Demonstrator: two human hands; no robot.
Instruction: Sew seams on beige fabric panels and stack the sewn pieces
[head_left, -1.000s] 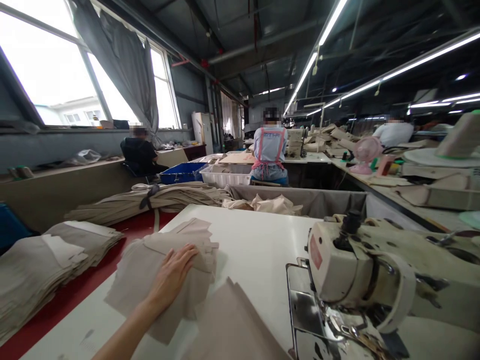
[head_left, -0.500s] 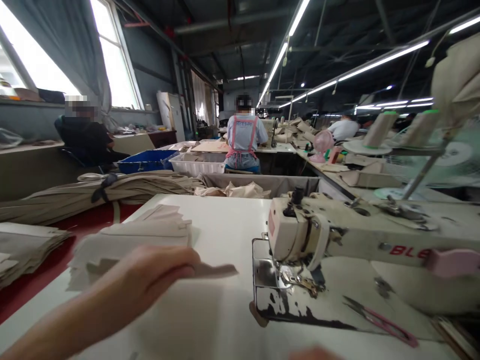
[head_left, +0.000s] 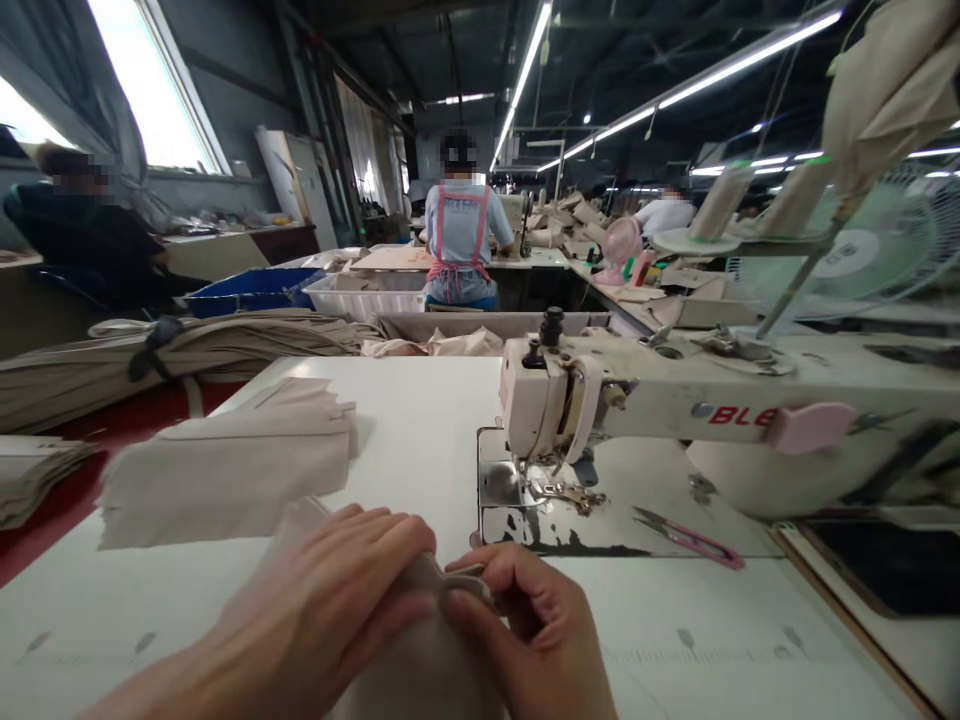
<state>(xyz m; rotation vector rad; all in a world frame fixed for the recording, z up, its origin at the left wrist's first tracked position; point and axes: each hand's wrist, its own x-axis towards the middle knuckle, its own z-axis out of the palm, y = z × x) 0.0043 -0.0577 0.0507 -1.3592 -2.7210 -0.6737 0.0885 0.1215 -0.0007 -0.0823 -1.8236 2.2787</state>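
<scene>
White worktop [head_left: 420, 440] in a strip-lit sewing hall; co-workers sit at benches beyond. Sewing machine [head_left: 637, 400] stands right, snips [head_left: 686, 540] at its base, fabric stack [head_left: 225, 470] at the left edge. Both hands have come together at the near edge: left hand [head_left: 330, 600] and right hand [head_left: 532, 630] pinch one fabric piece [head_left: 427, 660].

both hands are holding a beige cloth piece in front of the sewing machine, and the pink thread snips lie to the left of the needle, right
Not quite. In the head view the pink-handled thread snips lie right of the needle. Both the left hand and right hand do hold the beige cloth piece before the cream sewing machine.
</scene>
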